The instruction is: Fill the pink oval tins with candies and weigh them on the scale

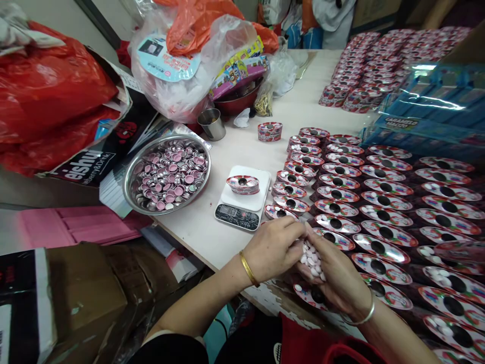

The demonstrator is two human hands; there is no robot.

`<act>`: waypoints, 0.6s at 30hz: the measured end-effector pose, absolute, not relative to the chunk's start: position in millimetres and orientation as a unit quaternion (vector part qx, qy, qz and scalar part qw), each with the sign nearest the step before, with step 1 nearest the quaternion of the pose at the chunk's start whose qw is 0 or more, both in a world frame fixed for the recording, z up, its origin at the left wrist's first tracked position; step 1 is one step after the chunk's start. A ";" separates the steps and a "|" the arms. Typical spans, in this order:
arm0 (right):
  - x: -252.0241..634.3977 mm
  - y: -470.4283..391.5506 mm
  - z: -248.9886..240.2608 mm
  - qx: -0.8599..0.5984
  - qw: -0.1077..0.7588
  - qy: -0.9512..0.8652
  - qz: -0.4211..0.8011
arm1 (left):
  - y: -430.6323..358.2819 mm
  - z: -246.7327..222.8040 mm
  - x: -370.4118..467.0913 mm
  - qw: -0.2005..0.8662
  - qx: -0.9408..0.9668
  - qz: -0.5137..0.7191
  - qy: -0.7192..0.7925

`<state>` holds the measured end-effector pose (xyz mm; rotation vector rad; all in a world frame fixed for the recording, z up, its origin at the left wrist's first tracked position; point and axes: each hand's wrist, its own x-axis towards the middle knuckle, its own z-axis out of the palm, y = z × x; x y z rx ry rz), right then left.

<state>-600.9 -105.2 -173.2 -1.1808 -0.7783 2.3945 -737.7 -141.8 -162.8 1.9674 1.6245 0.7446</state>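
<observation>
My right hand [339,275] is cupped around a heap of small white candies [311,260]. Against it, the curled fingers of my left hand [276,246] press on the heap's edge; their tips are partly hidden. Both hands hover over the front of rows of oval red-and-white tins [337,223], each with a dark round hole in its top. Several tins have white candies lying on them. Just beyond my left hand stands a white kitchen scale [245,188] with a black panel, and one oval tin [243,184] rests on it.
A steel bowl [129,194] of pink-and-silver caps stands at the table's left edge. Behind are a metal cup [212,124], a single tin [270,132] and plastic bags [170,91]. Blue packaging [428,116] and more tins [364,76] occupy the far right. Cardboard boxes [87,283] flank the lower left.
</observation>
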 end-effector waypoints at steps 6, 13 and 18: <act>-610.0 -104.5 -171.0 -0.416 0.194 -0.250 0.853 | -141.7 -166.8 -738.8 0.254 0.688 0.335 0.591; -614.4 -99.4 -170.5 -0.372 0.195 -0.248 0.873 | -135.5 -146.4 -777.4 0.150 0.642 0.404 0.634; -608.3 -96.1 -170.0 -0.374 0.196 -0.252 0.871 | -121.5 -147.3 -830.8 0.013 0.584 0.386 0.714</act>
